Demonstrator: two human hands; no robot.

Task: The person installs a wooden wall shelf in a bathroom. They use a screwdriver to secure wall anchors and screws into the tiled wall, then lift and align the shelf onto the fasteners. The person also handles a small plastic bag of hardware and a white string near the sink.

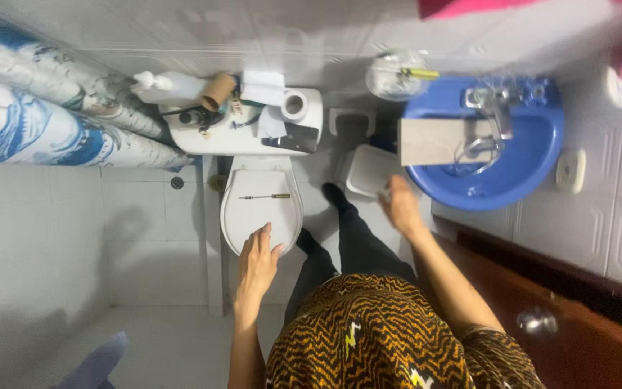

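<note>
My screwdriver, slim with a yellow-and-black handle, lies flat across the closed white toilet lid, its handle pointing toward the blue sink side.

Both hands out: left flat, right loose.

Room bright enough, light soft and even. I see dark shadow on floor tiles left of toilet lid, so light comes from right or above. White tiles washed out near top wall. Blue sink shows small shine. My right hand looks smeared, blurry. Left hand sharper. Edges bend like fish-eye; shower curtain curves. Whole picture bit soft, grainy.
</note>
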